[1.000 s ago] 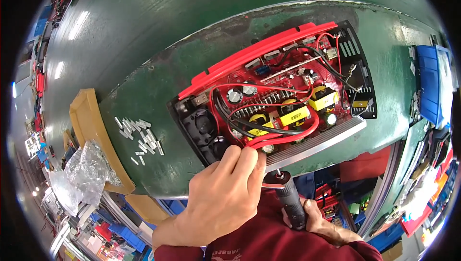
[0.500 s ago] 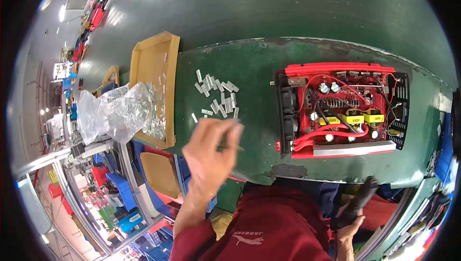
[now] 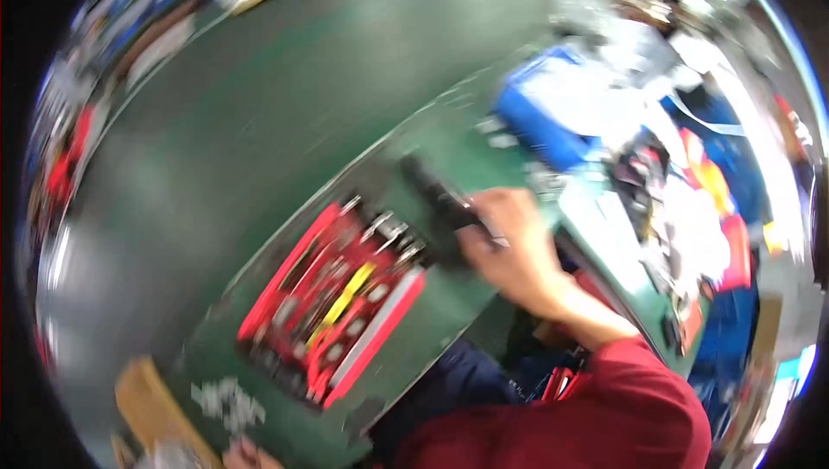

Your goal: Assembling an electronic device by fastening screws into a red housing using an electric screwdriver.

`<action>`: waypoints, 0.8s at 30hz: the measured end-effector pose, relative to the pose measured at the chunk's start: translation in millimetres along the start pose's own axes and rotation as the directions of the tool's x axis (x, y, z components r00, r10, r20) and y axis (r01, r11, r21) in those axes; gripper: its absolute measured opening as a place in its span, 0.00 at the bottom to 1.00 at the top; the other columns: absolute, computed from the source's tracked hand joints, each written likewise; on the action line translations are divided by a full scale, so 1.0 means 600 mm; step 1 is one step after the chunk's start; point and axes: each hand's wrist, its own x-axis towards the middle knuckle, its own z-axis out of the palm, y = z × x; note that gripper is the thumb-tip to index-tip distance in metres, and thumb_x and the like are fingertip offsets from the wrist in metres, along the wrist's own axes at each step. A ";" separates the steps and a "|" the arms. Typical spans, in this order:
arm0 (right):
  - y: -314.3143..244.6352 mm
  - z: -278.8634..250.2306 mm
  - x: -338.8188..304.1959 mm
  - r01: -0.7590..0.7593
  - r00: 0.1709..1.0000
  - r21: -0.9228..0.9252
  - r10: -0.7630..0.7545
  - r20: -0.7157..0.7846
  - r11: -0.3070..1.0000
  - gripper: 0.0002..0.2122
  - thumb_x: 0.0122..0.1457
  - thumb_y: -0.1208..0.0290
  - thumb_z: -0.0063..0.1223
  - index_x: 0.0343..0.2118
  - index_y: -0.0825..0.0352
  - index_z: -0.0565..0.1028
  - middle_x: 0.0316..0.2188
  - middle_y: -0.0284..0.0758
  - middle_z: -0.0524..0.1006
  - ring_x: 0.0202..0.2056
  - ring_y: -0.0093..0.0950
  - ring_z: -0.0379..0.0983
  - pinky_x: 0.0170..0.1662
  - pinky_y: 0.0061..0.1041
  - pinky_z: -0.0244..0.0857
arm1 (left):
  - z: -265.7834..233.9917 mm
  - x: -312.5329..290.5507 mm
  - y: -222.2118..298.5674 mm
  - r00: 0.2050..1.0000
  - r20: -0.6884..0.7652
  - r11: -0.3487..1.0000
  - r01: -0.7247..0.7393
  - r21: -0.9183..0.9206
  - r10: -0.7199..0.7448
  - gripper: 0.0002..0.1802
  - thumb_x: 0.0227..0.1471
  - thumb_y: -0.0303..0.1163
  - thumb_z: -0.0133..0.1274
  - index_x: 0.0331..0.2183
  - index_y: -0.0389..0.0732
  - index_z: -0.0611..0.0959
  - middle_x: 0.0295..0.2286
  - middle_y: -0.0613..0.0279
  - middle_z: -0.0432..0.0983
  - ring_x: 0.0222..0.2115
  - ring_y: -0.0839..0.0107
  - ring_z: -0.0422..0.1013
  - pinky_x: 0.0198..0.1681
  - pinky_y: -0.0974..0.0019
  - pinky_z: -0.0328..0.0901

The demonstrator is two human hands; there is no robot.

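Everything is smeared by motion. My right hand is closed round a long black tool, shaped like an electric screwdriver, held above the green bench just past the black end of a red electronic unit. The unit lies open, with a yellow strip and a silver bar along its inside. At the lower edge only part of my left hand shows, close to a cluster of small silver metal pieces; its fingers are too blurred to read.
A cardboard tray stands at the lower left beside the metal pieces. Toward the right are a blue bin with pale plastic bags and a pile of mixed items. The green bench's long edge runs diagonally behind the unit.
The view has swung right, so the unit now appears left and tilted. My right hand has risen from beside my body with the black tool to above the bench. My left hand is mostly out of view.
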 end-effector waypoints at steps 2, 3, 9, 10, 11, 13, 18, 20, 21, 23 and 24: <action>-0.025 0.001 0.003 0.195 0.981 0.161 -0.194 -0.023 0.967 0.15 0.50 0.75 0.59 0.43 0.66 0.76 0.40 0.39 0.74 0.43 0.39 0.70 0.45 0.39 0.66 | 0.002 0.006 -0.003 0.996 -0.073 0.982 0.045 -0.182 -0.059 0.12 0.56 0.35 0.61 0.37 0.35 0.85 0.32 0.50 0.79 0.32 0.55 0.75 0.38 0.57 0.69; -0.037 0.007 -0.009 0.219 0.976 0.282 -0.213 -0.051 0.934 0.14 0.51 0.75 0.59 0.42 0.66 0.75 0.40 0.38 0.73 0.42 0.37 0.70 0.45 0.36 0.65 | -0.002 0.010 0.008 0.997 -0.053 0.983 0.050 -0.175 -0.060 0.13 0.55 0.36 0.62 0.38 0.36 0.86 0.32 0.50 0.79 0.32 0.56 0.75 0.38 0.58 0.69; -0.079 0.034 -0.042 0.264 0.959 0.502 -0.278 -0.047 0.824 0.14 0.54 0.78 0.57 0.45 0.65 0.74 0.43 0.38 0.72 0.44 0.37 0.70 0.46 0.35 0.66 | 0.031 0.009 -0.001 0.999 -0.014 0.964 0.033 -0.264 -0.038 0.14 0.57 0.37 0.59 0.39 0.36 0.86 0.33 0.50 0.78 0.33 0.55 0.74 0.40 0.57 0.69; -0.083 0.040 -0.043 0.275 0.955 0.526 -0.291 -0.054 0.805 0.14 0.54 0.78 0.57 0.45 0.66 0.74 0.43 0.38 0.71 0.44 0.38 0.70 0.46 0.35 0.66 | 0.028 0.011 0.002 0.998 0.004 0.968 0.068 -0.240 -0.069 0.14 0.58 0.37 0.59 0.39 0.36 0.87 0.34 0.49 0.78 0.33 0.54 0.74 0.40 0.57 0.69; -0.085 0.046 -0.045 0.284 0.951 0.548 -0.302 -0.059 0.787 0.14 0.54 0.79 0.57 0.45 0.66 0.74 0.43 0.38 0.71 0.44 0.38 0.70 0.47 0.35 0.66 | 0.023 0.012 0.008 0.997 -0.012 0.967 0.068 -0.246 -0.074 0.14 0.58 0.37 0.59 0.39 0.36 0.87 0.34 0.49 0.78 0.33 0.54 0.74 0.40 0.57 0.69; -0.090 0.052 -0.051 0.276 0.952 0.574 -0.301 -0.054 0.771 0.15 0.55 0.79 0.57 0.46 0.66 0.74 0.44 0.38 0.71 0.44 0.38 0.70 0.47 0.35 0.67 | 0.011 0.017 0.017 0.994 0.027 0.919 0.106 -0.380 -0.103 0.13 0.58 0.35 0.58 0.39 0.36 0.86 0.34 0.49 0.77 0.33 0.53 0.73 0.41 0.57 0.69; -0.082 0.053 -0.059 0.260 0.957 0.599 -0.285 -0.054 0.757 0.15 0.55 0.79 0.57 0.47 0.66 0.74 0.44 0.38 0.72 0.45 0.37 0.70 0.48 0.34 0.67 | 0.029 0.024 0.004 1.000 -0.009 0.952 0.001 -0.305 -0.003 0.10 0.55 0.30 0.59 0.39 0.36 0.86 0.36 0.48 0.76 0.35 0.54 0.74 0.40 0.59 0.70; -0.086 0.048 -0.062 0.246 0.961 0.607 -0.271 -0.052 0.756 0.14 0.54 0.81 0.55 0.45 0.68 0.73 0.43 0.39 0.71 0.46 0.39 0.70 0.48 0.34 0.67 | 0.036 0.024 0.002 0.999 -0.035 0.943 -0.024 -0.332 0.013 0.10 0.55 0.28 0.60 0.39 0.36 0.86 0.36 0.48 0.76 0.35 0.55 0.74 0.40 0.59 0.71; -0.087 0.047 -0.063 0.242 0.962 0.616 -0.266 -0.055 0.750 0.14 0.54 0.81 0.55 0.45 0.68 0.74 0.43 0.39 0.71 0.45 0.39 0.70 0.48 0.34 0.68 | 0.034 0.020 0.003 0.999 -0.033 0.950 -0.016 -0.311 0.006 0.09 0.54 0.28 0.60 0.38 0.36 0.86 0.36 0.48 0.77 0.35 0.56 0.75 0.40 0.60 0.71; -0.086 0.051 -0.068 0.239 0.965 0.623 -0.255 -0.065 0.745 0.13 0.55 0.80 0.55 0.44 0.68 0.74 0.43 0.39 0.72 0.45 0.39 0.70 0.47 0.34 0.68 | 0.034 0.022 0.005 0.999 -0.035 0.957 -0.017 -0.291 0.007 0.09 0.54 0.28 0.60 0.38 0.36 0.86 0.36 0.49 0.78 0.35 0.57 0.76 0.39 0.60 0.72; -0.085 0.055 -0.071 0.233 0.965 0.628 -0.257 -0.054 0.743 0.14 0.55 0.80 0.55 0.46 0.67 0.74 0.43 0.38 0.72 0.46 0.38 0.70 0.48 0.34 0.68 | 0.037 0.023 -0.001 0.999 -0.042 0.963 -0.007 -0.271 -0.005 0.09 0.54 0.28 0.60 0.37 0.36 0.86 0.36 0.49 0.79 0.35 0.57 0.77 0.39 0.61 0.72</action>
